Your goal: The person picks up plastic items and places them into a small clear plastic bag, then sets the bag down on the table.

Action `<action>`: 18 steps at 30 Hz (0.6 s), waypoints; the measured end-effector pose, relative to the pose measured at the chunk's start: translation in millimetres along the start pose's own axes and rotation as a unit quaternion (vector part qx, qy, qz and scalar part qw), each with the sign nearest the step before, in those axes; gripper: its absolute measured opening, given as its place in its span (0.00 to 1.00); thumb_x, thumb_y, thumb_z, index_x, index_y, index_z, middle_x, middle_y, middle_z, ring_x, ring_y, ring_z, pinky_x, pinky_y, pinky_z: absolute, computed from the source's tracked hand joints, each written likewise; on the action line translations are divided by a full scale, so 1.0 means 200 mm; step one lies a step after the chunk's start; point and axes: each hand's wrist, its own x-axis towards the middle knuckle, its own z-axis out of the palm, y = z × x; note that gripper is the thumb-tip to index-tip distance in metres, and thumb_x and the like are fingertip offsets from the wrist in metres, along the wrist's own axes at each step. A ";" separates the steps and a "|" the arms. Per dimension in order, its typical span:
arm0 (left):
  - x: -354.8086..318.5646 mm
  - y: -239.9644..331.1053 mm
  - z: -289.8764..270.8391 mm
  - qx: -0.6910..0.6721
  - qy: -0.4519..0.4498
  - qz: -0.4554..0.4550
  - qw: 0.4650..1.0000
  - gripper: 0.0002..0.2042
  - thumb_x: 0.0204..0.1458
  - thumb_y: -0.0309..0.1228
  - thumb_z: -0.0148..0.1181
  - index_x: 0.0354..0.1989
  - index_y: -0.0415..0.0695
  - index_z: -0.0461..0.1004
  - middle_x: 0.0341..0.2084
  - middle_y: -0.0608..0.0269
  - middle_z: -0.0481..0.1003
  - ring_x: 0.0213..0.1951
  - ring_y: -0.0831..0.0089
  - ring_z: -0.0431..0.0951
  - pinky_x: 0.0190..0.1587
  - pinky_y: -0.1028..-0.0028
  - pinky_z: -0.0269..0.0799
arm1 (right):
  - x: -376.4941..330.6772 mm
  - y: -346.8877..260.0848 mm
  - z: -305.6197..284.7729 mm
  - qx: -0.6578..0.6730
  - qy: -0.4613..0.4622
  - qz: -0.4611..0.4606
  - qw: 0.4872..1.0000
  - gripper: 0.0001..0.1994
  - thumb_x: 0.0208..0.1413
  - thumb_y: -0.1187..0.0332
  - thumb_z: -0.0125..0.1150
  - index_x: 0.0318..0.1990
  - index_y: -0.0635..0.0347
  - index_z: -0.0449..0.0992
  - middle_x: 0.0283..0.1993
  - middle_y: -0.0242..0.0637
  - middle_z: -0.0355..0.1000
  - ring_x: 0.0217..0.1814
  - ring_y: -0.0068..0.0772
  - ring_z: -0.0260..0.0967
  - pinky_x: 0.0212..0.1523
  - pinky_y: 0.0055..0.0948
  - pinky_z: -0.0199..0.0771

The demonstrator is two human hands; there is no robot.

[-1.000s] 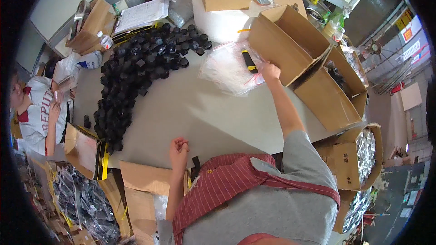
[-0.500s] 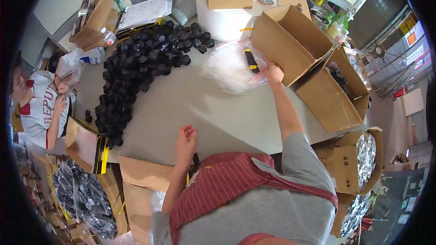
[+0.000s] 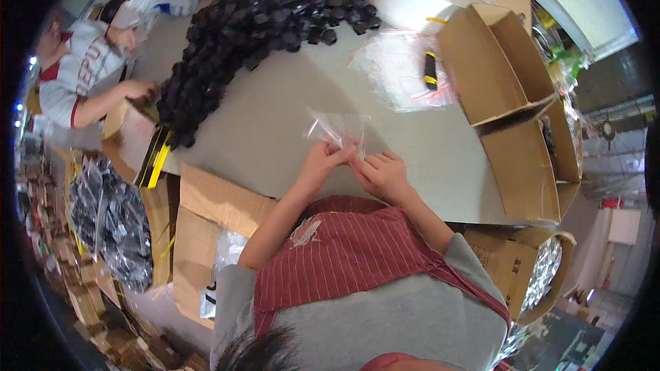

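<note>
Packing workshop as I see it, grey worktable, heap of black caps at eleven o'clock, open cardboard boxes at two o'clock, bagged stock at eight o'clock, co-worker at ten o'clock.

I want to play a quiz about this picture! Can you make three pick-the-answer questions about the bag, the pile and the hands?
1. Where is the black pile?
A. on the table's far side
B. in the box
C. on the floor

2. What colour is the small bag?
A. blue
B. clear
C. brown

3. What are the left hand and right hand doing?
A. resting flat
B. holding the bag together
C. lifting a box

Answers: 1 A, it lies on the grey table; 2 B, the table shows through; 3 B, both sets of fingers pinch its lower edge.
</note>
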 end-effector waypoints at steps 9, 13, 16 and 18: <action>-0.14 0.02 -0.08 -0.125 0.121 0.072 0.982 0.16 0.58 0.33 0.59 0.51 0.35 0.73 0.44 0.54 0.79 0.44 0.67 0.80 0.48 0.70 0.73 | 0.18 -0.01 0.07 0.413 -0.138 0.389 0.812 0.13 0.59 0.65 0.62 0.46 0.63 0.74 0.32 0.32 0.74 0.34 0.20 0.70 0.38 0.24 0.73; -0.17 0.03 -0.12 -0.144 0.112 0.052 0.982 0.17 0.61 0.34 0.55 0.52 0.35 0.72 0.42 0.53 0.80 0.43 0.68 0.80 0.46 0.70 0.74 | 0.19 0.04 0.14 0.540 -0.117 0.351 0.756 0.10 0.59 0.70 0.60 0.45 0.66 0.74 0.35 0.31 0.75 0.34 0.22 0.71 0.38 0.25 0.74; -0.20 0.06 -0.15 -0.191 0.143 0.059 0.969 0.18 0.63 0.37 0.51 0.53 0.35 0.72 0.44 0.53 0.79 0.44 0.67 0.81 0.45 0.71 0.75 | 0.25 0.05 0.08 0.560 -0.131 0.396 0.715 0.09 0.59 0.71 0.59 0.44 0.65 0.74 0.34 0.32 0.75 0.35 0.23 0.73 0.37 0.25 0.74; -0.22 0.07 -0.15 -0.161 0.152 0.079 0.972 0.19 0.64 0.39 0.49 0.53 0.35 0.72 0.45 0.54 0.79 0.44 0.66 0.81 0.46 0.70 0.75 | 0.27 0.04 0.06 0.587 -0.139 0.419 0.678 0.08 0.59 0.72 0.59 0.44 0.65 0.75 0.34 0.32 0.75 0.34 0.23 0.73 0.37 0.25 0.74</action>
